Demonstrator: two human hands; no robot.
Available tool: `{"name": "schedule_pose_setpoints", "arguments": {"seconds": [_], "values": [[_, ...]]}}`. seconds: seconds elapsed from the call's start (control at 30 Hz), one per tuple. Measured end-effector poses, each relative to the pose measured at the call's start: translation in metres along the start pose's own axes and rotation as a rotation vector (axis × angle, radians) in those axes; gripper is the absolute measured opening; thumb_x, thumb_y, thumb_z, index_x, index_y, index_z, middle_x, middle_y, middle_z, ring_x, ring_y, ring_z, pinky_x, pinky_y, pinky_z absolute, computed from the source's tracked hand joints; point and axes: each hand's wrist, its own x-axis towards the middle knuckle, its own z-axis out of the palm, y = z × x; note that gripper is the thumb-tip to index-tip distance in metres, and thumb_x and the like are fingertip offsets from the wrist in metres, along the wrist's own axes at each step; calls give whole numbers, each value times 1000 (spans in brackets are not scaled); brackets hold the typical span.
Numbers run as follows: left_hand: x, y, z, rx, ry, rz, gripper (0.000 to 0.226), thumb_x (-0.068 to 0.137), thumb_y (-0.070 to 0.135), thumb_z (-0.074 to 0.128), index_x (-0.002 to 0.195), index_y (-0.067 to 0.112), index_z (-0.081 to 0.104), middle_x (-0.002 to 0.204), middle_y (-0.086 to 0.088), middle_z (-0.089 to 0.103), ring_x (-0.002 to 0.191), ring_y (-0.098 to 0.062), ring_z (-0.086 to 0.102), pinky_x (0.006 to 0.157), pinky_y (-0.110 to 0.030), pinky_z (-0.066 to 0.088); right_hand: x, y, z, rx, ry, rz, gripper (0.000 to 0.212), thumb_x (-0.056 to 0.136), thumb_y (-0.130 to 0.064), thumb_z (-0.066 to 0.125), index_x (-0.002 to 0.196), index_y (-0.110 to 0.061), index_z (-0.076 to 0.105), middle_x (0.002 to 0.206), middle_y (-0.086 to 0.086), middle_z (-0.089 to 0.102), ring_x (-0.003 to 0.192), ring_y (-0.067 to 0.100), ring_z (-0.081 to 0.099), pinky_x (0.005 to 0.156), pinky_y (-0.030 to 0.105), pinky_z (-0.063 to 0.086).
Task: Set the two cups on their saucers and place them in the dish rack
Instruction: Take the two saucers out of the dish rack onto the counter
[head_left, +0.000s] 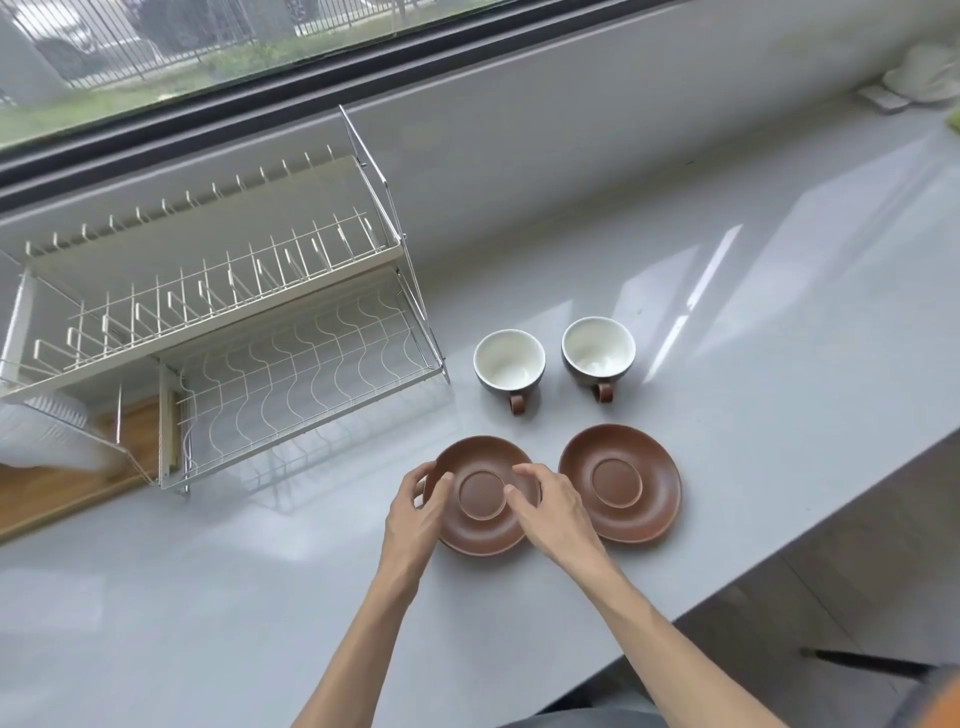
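Brown left saucer (480, 525) gripped by both hands (415, 512) (550, 506).

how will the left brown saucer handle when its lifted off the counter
The left saucer looks like glazed ceramic: probably rigid, and breakable if dropped. Its glossy surface may be slippery. Shallow and wide, it should stay level with the left hand and right hand on opposite edges.

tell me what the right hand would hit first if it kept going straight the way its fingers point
Probably the left hand across the left saucer; the right hand points left over it, though height is unclear.
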Motion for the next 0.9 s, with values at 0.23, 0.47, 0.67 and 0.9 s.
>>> {"name": "schedule_pose_setpoints", "arguments": {"seconds": [0.23, 0.47, 0.67, 0.9], "values": [[0, 1, 5, 25, -13, -9, 56, 70, 69, 64, 121, 45, 60, 131, 5, 60, 125, -22, 58, 108, -50, 47, 1, 4, -5, 7, -10, -3, 44, 93, -40, 58, 135, -28, 54, 138, 2, 53, 128, 15, 49, 106, 30, 37], [0, 4, 9, 90, -3, 0, 56, 73, 68, 63, 124, 44, 59, 134, 7, 57, 127, -20, 56, 108, -49, 46, 2, 6, -7, -7, -44, -9, 43, 93, -42, 56, 134, -31, 53, 141, -1, 49, 127, 14, 50, 104, 28, 37], [5, 4, 9, 409, -38, 62, 50, 90, 52, 58, 137, 35, 52, 145, 6, 50, 130, -17, 52, 107, -39, 43, 7, 6, -17, -113, -123, -32, 45, 95, -43, 52, 137, -30, 50, 144, -1, 49, 132, 18, 47, 105, 32, 37], [5, 28, 23, 1122, -31, 154, 56, 96, 59, 39, 146, 35, 41, 143, 3, 51, 126, -23, 54, 94, -37, 46, 22, -6, -54, -367, -209, -98, 49, 96, -44, 47, 141, -24, 47, 132, 4, 61, 127, 25, 53, 97, 36, 43]]}}
